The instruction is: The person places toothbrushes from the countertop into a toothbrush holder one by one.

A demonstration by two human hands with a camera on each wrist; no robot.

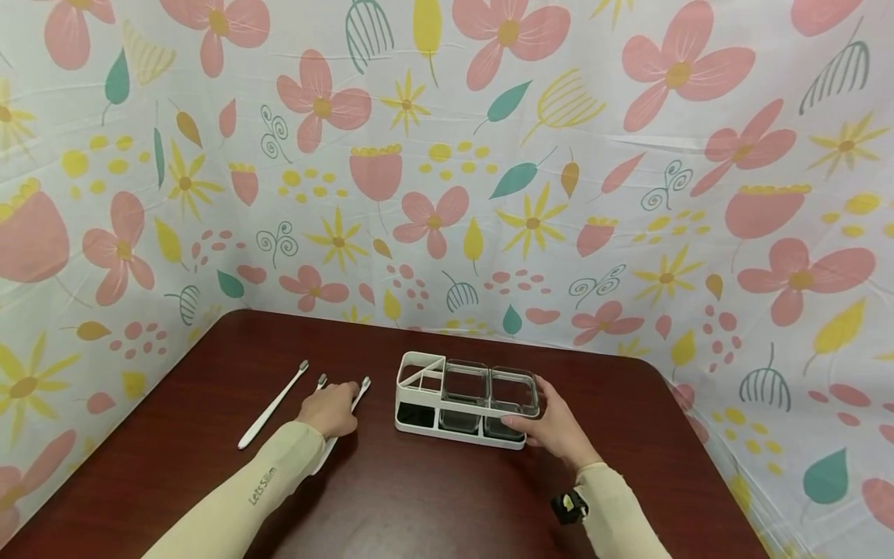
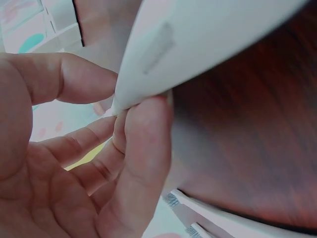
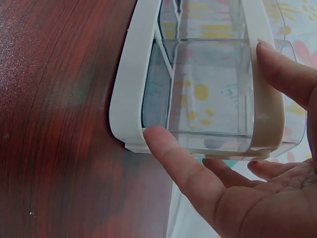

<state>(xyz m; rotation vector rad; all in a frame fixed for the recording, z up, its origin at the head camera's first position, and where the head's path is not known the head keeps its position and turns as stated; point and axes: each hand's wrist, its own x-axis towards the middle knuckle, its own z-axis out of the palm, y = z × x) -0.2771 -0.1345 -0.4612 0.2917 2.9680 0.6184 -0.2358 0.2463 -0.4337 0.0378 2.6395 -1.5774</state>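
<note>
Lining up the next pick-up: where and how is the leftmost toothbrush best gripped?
Probably mid-handle: pinch the leftmost toothbrush across its narrow width, coming from above and the person's near-left side. It lies slantwise on the table, head end pointing away, its long slim handle uncovered; the left hand is to its right.

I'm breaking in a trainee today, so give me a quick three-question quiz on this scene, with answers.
1. Count: how many toothbrushes show in the head view?
2. True or false: the right hand touches the white rack.
3. Choose: what does the left hand pinch?
a) a clear cup
b) a toothbrush
c) a sleeve

Key: 1. three; 2. true; 3. b.
</note>
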